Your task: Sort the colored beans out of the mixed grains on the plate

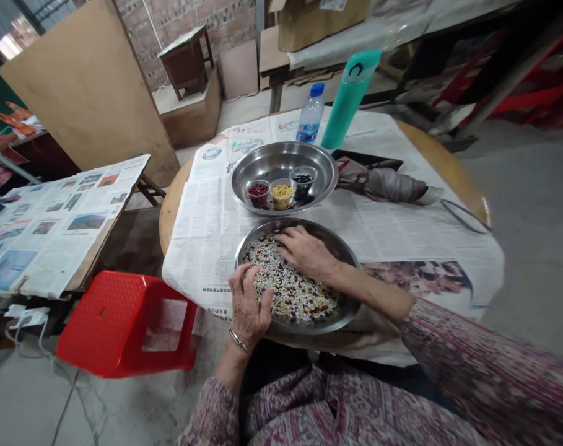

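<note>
A wide steel basin [350,310] lies close to my body, its bottom covered with mixed white grains, dark red beans and yellow bits [304,291]. My right hand [304,251] reaches over its right side, fingers bent and slightly apart, fingertips touching the mix at the far side. At the left rim rests my left hand [249,303], thumb and fingers spread above the edge of the mix; a silver bracelet circles that wrist. Just beyond stands a second steel basin [244,164] with cups of red beans [258,193], yellow pieces [282,193] and black beans [303,181].
Newspaper [192,229] covers the round table. At the back stand a blue-capped water bottle [310,114] and a turquoise bottle [350,99]. A folded umbrella [383,184] lies right of the far basin. A red stool [118,322] stands on the left, near another newspaper-covered table [67,217].
</note>
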A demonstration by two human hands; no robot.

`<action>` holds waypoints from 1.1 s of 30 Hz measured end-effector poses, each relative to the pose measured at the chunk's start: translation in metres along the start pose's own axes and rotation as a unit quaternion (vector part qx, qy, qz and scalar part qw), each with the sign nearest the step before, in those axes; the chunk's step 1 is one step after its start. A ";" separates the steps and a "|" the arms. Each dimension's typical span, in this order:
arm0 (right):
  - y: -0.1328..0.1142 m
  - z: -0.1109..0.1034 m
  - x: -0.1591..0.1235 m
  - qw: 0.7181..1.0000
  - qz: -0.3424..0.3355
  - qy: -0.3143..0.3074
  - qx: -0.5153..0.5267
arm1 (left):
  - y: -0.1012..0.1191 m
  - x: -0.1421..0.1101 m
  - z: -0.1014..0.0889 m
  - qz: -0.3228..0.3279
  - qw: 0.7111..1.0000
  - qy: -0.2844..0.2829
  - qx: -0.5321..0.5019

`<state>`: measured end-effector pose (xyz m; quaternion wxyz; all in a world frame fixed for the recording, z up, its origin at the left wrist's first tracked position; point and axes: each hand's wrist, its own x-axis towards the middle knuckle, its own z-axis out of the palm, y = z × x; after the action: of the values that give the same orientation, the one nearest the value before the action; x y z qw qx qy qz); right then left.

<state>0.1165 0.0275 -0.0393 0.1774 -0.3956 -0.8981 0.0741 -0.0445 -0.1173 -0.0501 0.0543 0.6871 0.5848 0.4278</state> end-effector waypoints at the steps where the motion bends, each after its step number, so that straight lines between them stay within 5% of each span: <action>1: -0.008 0.002 0.001 1.000 -0.013 -0.004 0.003 | 0.000 0.000 0.000 0.004 1.000 -0.001 0.002; 6: -0.041 0.003 -0.012 0.979 -0.190 -0.043 0.060 | -0.002 0.001 0.001 0.017 1.000 0.006 0.002; 10: -0.033 -0.013 -0.037 0.959 -0.262 -0.073 0.080 | -0.002 0.001 0.000 0.013 1.000 0.000 0.011; 17: 0.022 -0.027 -0.066 0.990 -0.137 -0.016 0.022 | 0.000 0.000 -0.001 0.024 0.999 -0.004 0.024; 21: 0.029 -0.022 -0.064 0.999 -0.031 -0.005 -0.026 | 0.007 0.006 -0.006 0.040 0.999 0.001 0.030; 24: 0.024 -0.018 -0.060 1.000 -0.006 0.018 -0.019 | 0.018 0.017 -0.014 0.080 0.990 -0.096 0.057; 28: 0.019 -0.017 -0.068 0.997 -0.010 0.077 0.014 | 0.036 0.031 -0.010 0.186 0.939 -0.275 0.094; 33: 0.012 -0.018 -0.091 0.989 0.003 0.134 0.055 | 0.036 0.055 0.025 0.308 0.882 -0.331 0.132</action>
<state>0.1882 -0.0314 -0.0497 0.3173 -0.3941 -0.8597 0.0702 -0.0037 -0.0711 -0.0161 0.0190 0.9351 0.3422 0.0897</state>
